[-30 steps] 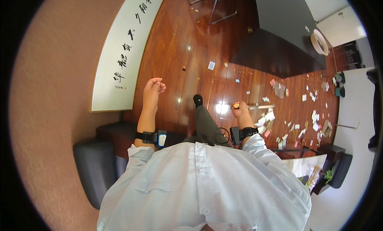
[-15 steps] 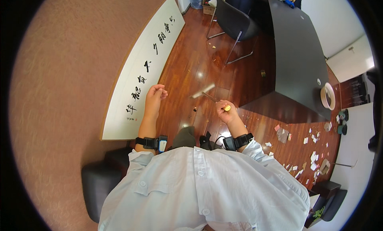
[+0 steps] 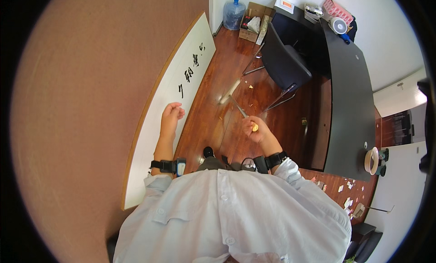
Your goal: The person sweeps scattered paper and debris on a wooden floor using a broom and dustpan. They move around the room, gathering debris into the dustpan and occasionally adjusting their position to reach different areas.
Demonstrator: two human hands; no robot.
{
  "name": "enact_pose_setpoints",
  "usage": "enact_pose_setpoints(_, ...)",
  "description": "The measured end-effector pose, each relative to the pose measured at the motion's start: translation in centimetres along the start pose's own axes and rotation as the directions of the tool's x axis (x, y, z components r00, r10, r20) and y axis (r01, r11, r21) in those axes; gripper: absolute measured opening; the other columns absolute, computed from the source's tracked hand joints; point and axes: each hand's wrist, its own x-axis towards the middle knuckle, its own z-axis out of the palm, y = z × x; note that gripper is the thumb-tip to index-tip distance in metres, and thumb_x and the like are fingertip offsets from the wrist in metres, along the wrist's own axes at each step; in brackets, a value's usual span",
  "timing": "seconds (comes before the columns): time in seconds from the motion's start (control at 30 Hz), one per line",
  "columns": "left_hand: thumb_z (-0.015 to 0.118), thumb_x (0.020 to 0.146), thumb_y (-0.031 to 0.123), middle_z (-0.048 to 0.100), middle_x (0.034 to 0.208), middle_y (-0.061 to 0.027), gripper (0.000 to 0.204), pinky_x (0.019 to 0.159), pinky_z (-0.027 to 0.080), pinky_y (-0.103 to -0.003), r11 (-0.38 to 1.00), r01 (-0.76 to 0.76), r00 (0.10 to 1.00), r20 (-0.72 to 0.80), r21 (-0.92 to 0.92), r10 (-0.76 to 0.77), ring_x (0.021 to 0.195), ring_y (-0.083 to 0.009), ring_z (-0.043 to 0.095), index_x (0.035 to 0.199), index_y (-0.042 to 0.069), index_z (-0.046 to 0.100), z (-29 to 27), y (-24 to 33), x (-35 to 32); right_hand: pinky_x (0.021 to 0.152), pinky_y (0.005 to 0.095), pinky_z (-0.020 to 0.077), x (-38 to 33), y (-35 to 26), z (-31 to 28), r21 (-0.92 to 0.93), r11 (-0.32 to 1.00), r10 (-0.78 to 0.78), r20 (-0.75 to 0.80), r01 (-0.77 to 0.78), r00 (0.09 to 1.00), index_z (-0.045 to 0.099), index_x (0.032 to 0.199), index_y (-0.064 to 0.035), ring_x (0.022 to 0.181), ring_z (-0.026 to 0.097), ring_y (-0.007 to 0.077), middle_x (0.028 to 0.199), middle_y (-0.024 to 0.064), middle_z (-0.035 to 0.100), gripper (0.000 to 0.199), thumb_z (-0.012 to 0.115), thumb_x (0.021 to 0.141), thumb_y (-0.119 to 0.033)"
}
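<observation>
My right hand [image 3: 255, 129] is wrapped round the handle of a broom [image 3: 239, 108], whose yellow end cap shows above my fist. The handle slants down and away to a pale, narrow head [image 3: 230, 91] on the reddish wooden floor, left of the chair's legs. My left hand [image 3: 171, 117] hangs empty with fingers loosely bent, in front of the long white calligraphy panel [image 3: 163, 104] on my left. Whether it touches the panel I cannot tell.
A black chair [image 3: 286, 58] stands at the dark desk [image 3: 352, 99] on the right. Beyond are a water bottle [image 3: 234, 15] and a cardboard box [image 3: 249, 34]. Paper scraps [image 3: 348, 202] and a long-handled dustpan [image 3: 359, 210] lie at the lower right. A bowl [image 3: 371, 161] sits at the desk's end.
I have moved forward along the panel, so the chair, desk and box show more fully and the scraps sit lower. The broom's head has shifted a little left, still in my right hand.
</observation>
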Motion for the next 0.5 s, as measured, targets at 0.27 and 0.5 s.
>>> enact_pose_setpoints(0.27,0.041,0.084,0.012,0.053,0.076,-0.0023,0.015,0.072,0.043,-0.025,0.999,0.021,0.994,0.111,0.034,-0.025,0.073,-0.0117,0.053,0.094,0.004,0.050,3.6,5.4,17.6,0.037,0.0152,0.0323,9.3,-11.1,6.1,-0.005,0.998,-0.066,0.025,0.066,0.997,0.043,0.078,0.0022,0.046,0.041,0.0045,0.058,-0.0011,0.039,0.009,0.043,0.080,-0.006)
enact_pose_setpoints(0.5,0.042,0.084,0.011,0.054,0.076,-0.0028,0.014,0.069,0.042,-0.024,0.992,0.063,0.983,0.163,0.111,-0.080,0.071,-0.0113,0.053,0.092,0.005,0.051,9.5,6.6,35.3,0.037,0.0152,0.0338,21.5,-25.1,10.9,-0.033,0.996,-0.087,-0.020,0.086,0.996,0.044,0.074,-0.0007,0.046,0.043,0.0056,0.055,-0.0019,0.041,0.011,0.043,0.080,-0.009)
